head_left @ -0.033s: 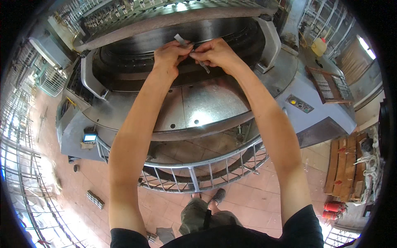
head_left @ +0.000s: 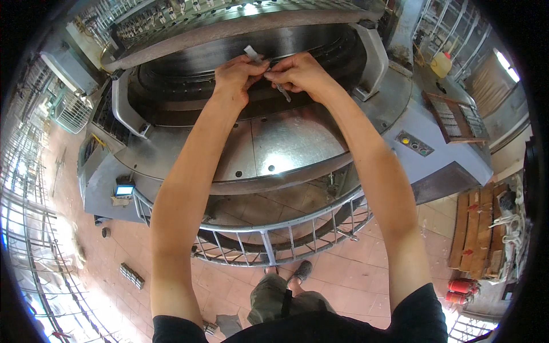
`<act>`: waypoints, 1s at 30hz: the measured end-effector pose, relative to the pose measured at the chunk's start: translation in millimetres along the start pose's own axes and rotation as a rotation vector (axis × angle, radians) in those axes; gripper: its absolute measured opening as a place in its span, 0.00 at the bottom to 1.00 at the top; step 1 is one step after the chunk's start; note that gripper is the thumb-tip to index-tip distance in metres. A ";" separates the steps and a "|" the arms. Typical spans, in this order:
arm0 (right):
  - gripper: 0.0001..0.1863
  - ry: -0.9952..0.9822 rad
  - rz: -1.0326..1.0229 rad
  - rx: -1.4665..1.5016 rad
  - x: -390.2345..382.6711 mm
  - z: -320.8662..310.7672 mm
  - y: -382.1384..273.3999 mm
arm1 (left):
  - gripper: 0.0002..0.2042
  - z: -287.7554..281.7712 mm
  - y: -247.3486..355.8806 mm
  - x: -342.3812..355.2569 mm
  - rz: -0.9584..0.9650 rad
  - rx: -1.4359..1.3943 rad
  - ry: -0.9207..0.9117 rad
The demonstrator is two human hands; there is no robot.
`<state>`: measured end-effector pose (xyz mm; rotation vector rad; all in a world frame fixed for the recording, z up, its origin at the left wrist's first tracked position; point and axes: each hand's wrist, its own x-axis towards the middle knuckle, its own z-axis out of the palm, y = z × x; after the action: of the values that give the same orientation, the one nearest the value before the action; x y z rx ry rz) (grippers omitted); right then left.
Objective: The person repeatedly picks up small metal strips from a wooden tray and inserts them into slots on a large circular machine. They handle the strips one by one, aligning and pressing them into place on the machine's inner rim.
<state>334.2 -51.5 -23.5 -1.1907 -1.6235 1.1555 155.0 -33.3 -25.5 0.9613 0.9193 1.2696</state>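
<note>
Over the dark, curved opening of a large metal machine (head_left: 200, 131), my left hand (head_left: 231, 78) has its fingers closed on a thin grey metal strip (head_left: 250, 52), whose upper end sticks up past the thumb. My right hand (head_left: 300, 77) is pinched on the same strip just to the right, with the strip's lower end (head_left: 285, 94) showing below the fingers. The middle of the strip is mostly hidden by the fingers. Both forearms reach up from the lower edge, over the machine's steel plate (head_left: 297, 143).
Curved side brackets (head_left: 369, 63) flank the opening, under an overhanging beam (head_left: 217, 40). A railing (head_left: 266, 240) rings the machine's base. A button panel (head_left: 414, 143), wooden boards (head_left: 474, 228) and red cylinders (head_left: 460, 288) sit at right; a small lit screen (head_left: 124, 191) at left.
Both hands have shifted very slightly rightward with the strip, whose upper end appears a little higher and turned. The grips look the same.
</note>
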 end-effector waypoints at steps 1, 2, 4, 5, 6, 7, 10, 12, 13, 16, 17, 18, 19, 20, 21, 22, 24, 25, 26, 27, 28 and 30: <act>0.11 -0.021 0.022 0.027 0.2 -4.8 1.9 | 0.11 3.6 -1.0 2.3 -0.001 -0.036 -0.014; 0.10 -0.058 0.024 0.086 0.6 -9.3 4.3 | 0.11 5.2 -2.6 3.3 0.004 -0.055 -0.066; 0.10 -0.092 0.061 0.174 1.2 -14.7 11.6 | 0.12 8.3 -6.6 5.1 -0.003 -0.088 -0.154; 0.10 -0.009 -0.020 0.097 1.8 -14.6 16.0 | 0.12 9.3 -8.8 5.3 0.039 -0.085 -0.149; 0.11 0.102 -0.087 0.003 1.8 -12.7 21.1 | 0.11 10.3 -11.7 4.3 0.066 -0.077 -0.129; 0.11 0.206 -0.150 -0.083 1.4 -10.8 26.1 | 0.10 11.4 -14.7 2.9 0.087 -0.060 -0.097; 0.11 0.365 -0.248 -0.269 3.8 -8.7 33.4 | 0.10 11.5 -27.0 -9.7 0.506 0.638 0.035; 0.11 0.341 -0.285 -0.290 4.1 -9.6 34.8 | 0.10 11.9 -29.9 -14.0 0.775 0.874 0.094; 0.12 0.332 -0.287 -0.297 4.1 -10.2 34.8 | 0.10 11.6 -30.7 -15.5 0.909 0.992 0.126; 0.12 0.334 -0.263 -0.314 4.2 -10.5 34.5 | 0.11 15.2 -32.4 -15.2 0.909 1.052 0.146; 0.13 0.350 -0.266 -0.305 4.6 -10.1 34.6 | 0.10 15.9 -32.7 -15.2 0.913 1.083 0.148; 0.14 0.360 -0.280 -0.292 5.3 -9.7 34.8 | 0.11 16.4 -32.8 -15.3 0.929 1.105 0.150; 0.14 0.371 -0.267 -0.276 6.0 -9.2 35.0 | 0.11 16.6 -32.8 -15.8 0.944 1.128 0.152; 0.14 0.369 -0.288 -0.280 6.4 -9.2 35.5 | 0.11 16.9 -32.7 -16.4 0.954 1.154 0.154; 0.14 0.367 -0.283 -0.282 6.7 -9.3 35.9 | 0.11 17.2 -32.5 -17.2 0.964 1.176 0.166; 0.14 0.371 -0.261 -0.282 7.0 -9.4 36.2 | 0.12 17.6 -32.3 -17.9 0.970 1.201 0.178; 0.14 0.370 -0.287 -0.299 7.0 -9.8 36.5 | 0.12 18.4 -32.0 -19.1 0.952 1.248 0.193; 0.14 0.373 -0.282 -0.302 6.8 -9.8 36.4 | 0.12 19.1 -32.0 -19.2 0.928 1.270 0.194; 0.14 0.374 -0.284 -0.301 6.6 -9.8 36.2 | 0.12 19.3 -32.0 -19.2 0.921 1.283 0.198; 0.14 0.375 -0.278 -0.297 6.4 -9.6 35.9 | 0.13 19.1 -32.0 -19.0 0.967 1.273 0.182; 0.14 0.372 -0.261 -0.287 6.2 -9.5 35.6 | 0.14 19.0 -32.5 -18.8 1.030 1.255 0.168; 0.15 0.372 -0.266 -0.309 6.2 -9.4 35.0 | 0.15 18.5 -33.2 -17.6 1.107 1.236 0.152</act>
<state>349.9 -38.6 -54.1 -1.2465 -1.6403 0.4928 182.0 -53.8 -50.1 2.6207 1.3789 1.6223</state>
